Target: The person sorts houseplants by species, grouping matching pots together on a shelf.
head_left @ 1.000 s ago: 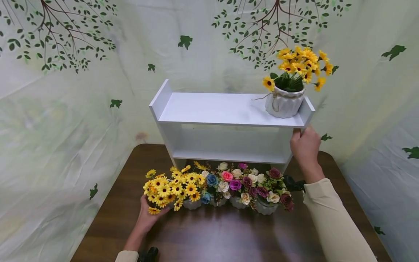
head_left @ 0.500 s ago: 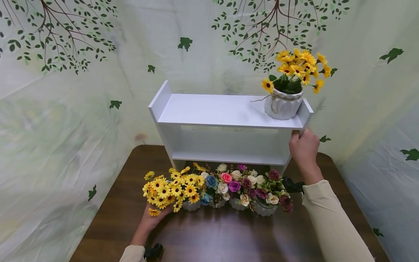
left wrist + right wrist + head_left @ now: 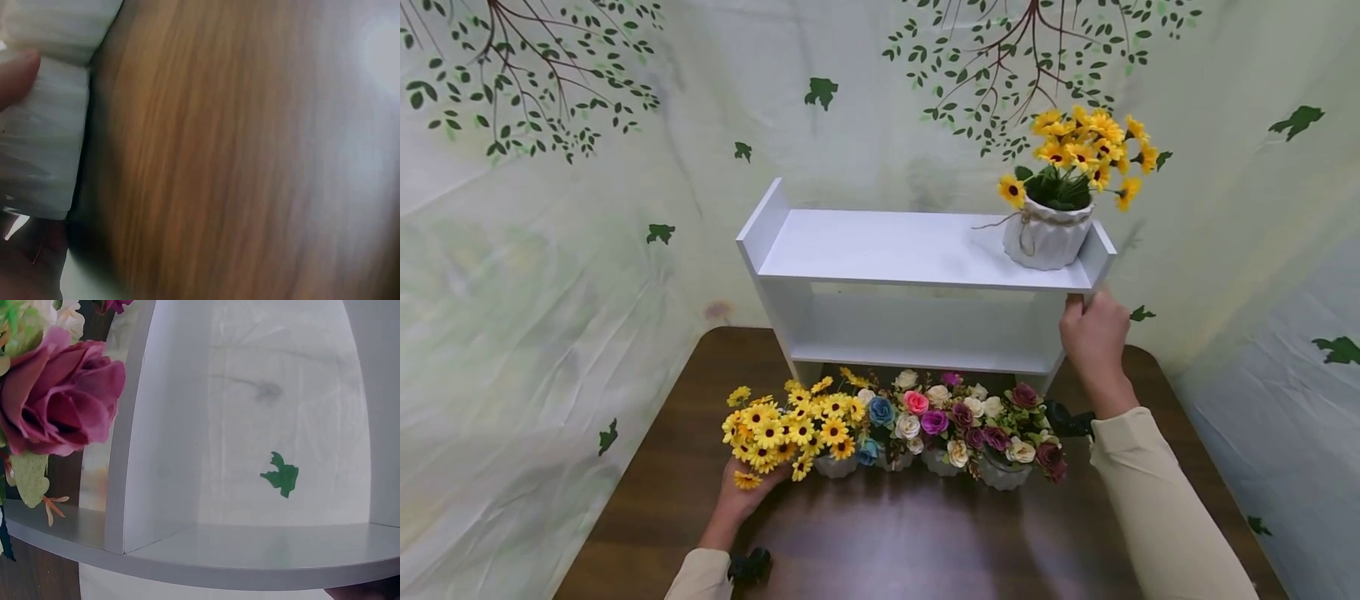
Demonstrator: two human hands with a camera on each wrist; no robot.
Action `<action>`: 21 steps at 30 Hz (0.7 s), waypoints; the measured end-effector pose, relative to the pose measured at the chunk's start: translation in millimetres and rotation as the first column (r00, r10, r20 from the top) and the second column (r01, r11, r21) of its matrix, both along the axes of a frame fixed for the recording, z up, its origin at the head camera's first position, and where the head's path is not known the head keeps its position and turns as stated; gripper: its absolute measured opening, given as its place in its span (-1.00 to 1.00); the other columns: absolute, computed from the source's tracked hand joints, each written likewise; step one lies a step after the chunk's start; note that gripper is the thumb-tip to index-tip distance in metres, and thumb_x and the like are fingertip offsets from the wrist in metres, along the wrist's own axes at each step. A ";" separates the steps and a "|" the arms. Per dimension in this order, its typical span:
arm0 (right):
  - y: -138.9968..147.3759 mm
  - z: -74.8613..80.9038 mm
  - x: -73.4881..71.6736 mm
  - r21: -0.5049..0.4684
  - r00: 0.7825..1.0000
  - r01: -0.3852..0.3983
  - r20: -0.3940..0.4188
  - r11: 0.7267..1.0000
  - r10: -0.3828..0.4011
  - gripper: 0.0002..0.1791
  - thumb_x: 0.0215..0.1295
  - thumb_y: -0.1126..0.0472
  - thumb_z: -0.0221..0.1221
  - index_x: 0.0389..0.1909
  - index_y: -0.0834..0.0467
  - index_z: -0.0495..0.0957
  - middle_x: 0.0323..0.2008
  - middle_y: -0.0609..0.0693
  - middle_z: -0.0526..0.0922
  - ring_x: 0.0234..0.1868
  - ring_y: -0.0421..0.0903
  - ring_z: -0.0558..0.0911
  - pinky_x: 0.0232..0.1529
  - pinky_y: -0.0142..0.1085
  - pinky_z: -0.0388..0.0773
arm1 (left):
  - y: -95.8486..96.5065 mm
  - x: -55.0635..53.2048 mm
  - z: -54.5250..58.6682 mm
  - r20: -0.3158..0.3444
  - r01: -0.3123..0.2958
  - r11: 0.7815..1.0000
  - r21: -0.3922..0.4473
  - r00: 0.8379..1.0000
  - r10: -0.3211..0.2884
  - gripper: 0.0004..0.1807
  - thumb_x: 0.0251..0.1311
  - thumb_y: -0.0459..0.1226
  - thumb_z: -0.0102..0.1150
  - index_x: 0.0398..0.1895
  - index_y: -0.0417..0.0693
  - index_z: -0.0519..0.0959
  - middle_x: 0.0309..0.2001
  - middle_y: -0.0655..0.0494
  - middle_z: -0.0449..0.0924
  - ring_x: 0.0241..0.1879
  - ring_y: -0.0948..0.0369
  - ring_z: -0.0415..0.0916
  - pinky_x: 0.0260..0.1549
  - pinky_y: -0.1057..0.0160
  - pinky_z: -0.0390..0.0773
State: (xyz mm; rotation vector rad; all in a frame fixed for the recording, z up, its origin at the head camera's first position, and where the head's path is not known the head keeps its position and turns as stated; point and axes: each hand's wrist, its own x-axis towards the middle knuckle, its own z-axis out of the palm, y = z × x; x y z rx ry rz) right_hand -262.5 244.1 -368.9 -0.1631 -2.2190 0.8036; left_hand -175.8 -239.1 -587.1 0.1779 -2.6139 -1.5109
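Note:
My left hand (image 3: 743, 490) grips a white flowerpot (image 3: 47, 140) at the left end of a row of potted artificial flowers. In the left wrist view the thumb lies across the pot's side and fingers show at its other side. Yellow daisy-like flowers (image 3: 765, 433) hide most of this pot in the head view. My right hand (image 3: 1096, 329) holds the right side panel of a white two-tier shelf (image 3: 865, 246), just below the upper board. Only a sliver of that hand (image 3: 369, 592) shows in the right wrist view.
A white pot (image 3: 1047, 237) of yellow sunflowers, tied with twine, stands on the upper board's right end. Several pots of blue, pink, cream and maroon roses (image 3: 934, 422) line the shelf's front on the brown table (image 3: 880, 542). A leaf-printed curtain (image 3: 865, 150) hangs behind.
My left hand has shifted slightly right and further in under the yellow flowers, closing around the pot. The right hand keeps its hold on the shelf.

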 end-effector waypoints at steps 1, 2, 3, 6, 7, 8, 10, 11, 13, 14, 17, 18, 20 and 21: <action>-0.2 0.3 0.1 0.003 1.000 -0.001 -0.001 1.000 0.001 -0.67 0.37 0.28 -0.03 -0.40 0.52 0.50 -0.44 0.53 0.56 -0.44 0.46 0.45 -0.36 0.28 0.33 | -1.9 0.1 1.9 0.025 -0.006 0.999 -0.031 1.000 0.007 -0.13 -0.01 -0.17 0.52 0.38 -0.10 0.31 0.27 -0.06 0.50 0.15 0.41 0.42 0.19 0.30 0.45; -0.3 0.5 0.4 0.004 1.000 0.001 -0.002 1.000 -0.001 -0.67 0.36 0.29 -0.03 -0.41 0.52 0.49 -0.45 0.53 0.55 -0.45 0.45 0.44 -0.37 0.27 0.33 | -3.7 0.3 3.7 0.047 -0.004 0.999 -0.053 0.999 0.006 -0.12 -0.01 -0.13 0.52 0.38 -0.09 0.31 0.28 -0.08 0.49 0.19 0.29 0.43 0.22 0.18 0.45; -0.2 0.5 0.8 0.006 1.000 0.005 -0.005 1.000 -0.005 -0.68 0.36 0.29 -0.03 -0.42 0.51 0.50 -0.46 0.53 0.55 -0.47 0.44 0.43 -0.38 0.26 0.33 | -5.5 0.7 5.1 0.062 0.003 0.998 -0.066 0.998 0.001 -0.12 0.00 -0.11 0.51 0.39 -0.10 0.30 0.30 -0.11 0.48 0.23 0.16 0.44 0.25 0.05 0.44; 0.4 0.4 2.4 0.007 1.000 0.010 -0.012 1.000 -0.010 -0.69 0.34 0.31 -0.04 -0.44 0.50 0.50 -0.48 0.51 0.55 -0.51 0.39 0.40 -0.42 0.23 0.31 | -8.8 2.6 8.0 0.087 0.015 0.997 -0.072 0.996 -0.008 -0.10 0.01 -0.09 0.50 0.40 -0.13 0.29 0.33 -0.15 0.45 0.30 -0.03 0.40 0.29 -0.08 0.40; 0.7 0.5 2.8 0.007 1.000 0.010 -0.015 1.000 -0.010 -0.70 0.33 0.32 -0.04 -0.45 0.50 0.49 -0.49 0.51 0.54 -0.51 0.39 0.40 -0.42 0.23 0.31 | -9.3 2.9 8.8 0.092 0.012 0.998 -0.064 0.996 -0.006 -0.10 0.00 -0.09 0.51 0.40 -0.13 0.30 0.33 -0.16 0.46 0.30 -0.04 0.40 0.29 -0.09 0.39; 1.0 0.7 3.0 0.007 1.000 0.008 -0.016 1.000 -0.008 -0.70 0.33 0.32 -0.04 -0.45 0.50 0.49 -0.49 0.51 0.54 -0.52 0.39 0.40 -0.43 0.23 0.30 | -9.7 3.4 10.0 0.096 0.010 0.998 -0.060 0.995 -0.004 -0.11 0.00 -0.09 0.51 0.39 -0.14 0.30 0.32 -0.17 0.46 0.30 -0.05 0.41 0.29 -0.09 0.39; 1.6 1.2 2.7 0.011 1.000 0.003 -0.016 1.000 -0.003 -0.69 0.34 0.32 -0.04 -0.43 0.51 0.50 -0.49 0.51 0.55 -0.52 0.38 0.40 -0.44 0.21 0.30 | -10.4 4.1 13.2 0.106 0.006 0.999 -0.037 0.994 -0.002 -0.10 -0.01 -0.09 0.52 0.39 -0.13 0.30 0.33 -0.17 0.45 0.31 -0.05 0.40 0.30 -0.09 0.38; 1.7 1.5 2.3 0.013 1.000 0.001 -0.015 1.000 -0.001 -0.69 0.34 0.32 -0.04 -0.43 0.51 0.50 -0.49 0.51 0.54 -0.52 0.38 0.39 -0.44 0.21 0.29 | -11.0 4.9 16.6 0.121 0.000 1.000 -0.031 0.993 0.003 -0.09 -0.01 -0.07 0.52 0.39 -0.12 0.30 0.33 -0.17 0.45 0.31 -0.05 0.39 0.30 -0.09 0.38; 1.6 2.0 1.3 0.015 1.000 -0.001 -0.013 1.000 0.001 -0.69 0.34 0.32 -0.04 -0.46 0.50 0.49 -0.49 0.50 0.54 -0.52 0.39 0.39 -0.42 0.22 0.30 | -14.1 7.3 25.5 0.142 -0.007 0.999 -0.037 0.990 0.012 -0.09 0.00 -0.05 0.51 0.40 -0.11 0.29 0.32 -0.16 0.45 0.30 -0.03 0.40 0.28 -0.03 0.41; 1.4 2.0 0.9 0.014 1.000 -0.002 -0.010 1.000 0.002 -0.68 0.35 0.31 -0.05 -0.46 0.50 0.48 -0.49 0.50 0.53 -0.51 0.38 0.39 -0.42 0.21 0.30 | -16.6 9.1 30.9 0.149 -0.010 0.999 -0.033 0.989 0.015 -0.08 0.01 -0.06 0.51 0.41 -0.11 0.27 0.32 -0.15 0.44 0.30 -0.02 0.39 0.27 0.00 0.41; -0.1 1.8 0.9 0.010 1.000 -0.006 0.001 1.000 0.006 -0.68 0.35 0.30 -0.05 -0.45 0.50 0.48 -0.46 0.51 0.54 -0.48 0.41 0.42 -0.38 0.24 0.31 | -26.6 15.7 52.9 0.168 -0.009 0.998 -0.064 0.986 0.020 -0.06 0.04 -0.11 0.48 0.44 -0.15 0.19 0.35 -0.16 0.39 0.31 0.01 0.35 0.26 0.02 0.40; -0.4 1.8 0.8 0.008 1.000 -0.010 0.005 1.000 0.010 -0.68 0.36 0.30 -0.05 -0.42 0.51 0.49 -0.45 0.51 0.54 -0.47 0.42 0.42 -0.38 0.24 0.32 | -30.1 17.6 61.1 0.172 -0.002 0.996 -0.085 0.985 0.017 -0.03 0.06 -0.12 0.47 0.46 -0.17 0.14 0.37 -0.18 0.35 0.32 0.00 0.33 0.28 0.00 0.39; -0.9 2.5 1.3 0.009 1.000 -0.016 0.008 1.000 0.016 -0.67 0.36 0.30 -0.05 -0.37 0.52 0.51 -0.44 0.53 0.55 -0.46 0.42 0.43 -0.37 0.25 0.33 | -35.9 22.3 79.4 0.160 0.016 0.993 -0.117 0.987 0.003 -0.01 0.07 -0.18 0.44 0.47 -0.25 0.07 0.40 -0.25 0.28 0.34 -0.06 0.28 0.30 -0.12 0.35; -0.9 2.9 1.7 0.013 1.000 -0.016 0.007 1.000 0.016 -0.67 0.36 0.30 -0.05 -0.36 0.53 0.52 -0.44 0.53 0.55 -0.47 0.43 0.44 -0.37 0.25 0.33 | -37.9 24.6 88.9 0.146 0.029 0.989 -0.148 0.989 -0.007 -0.01 0.08 -0.19 0.42 0.47 -0.28 0.05 0.41 -0.28 0.25 0.34 -0.09 0.26 0.30 -0.17 0.34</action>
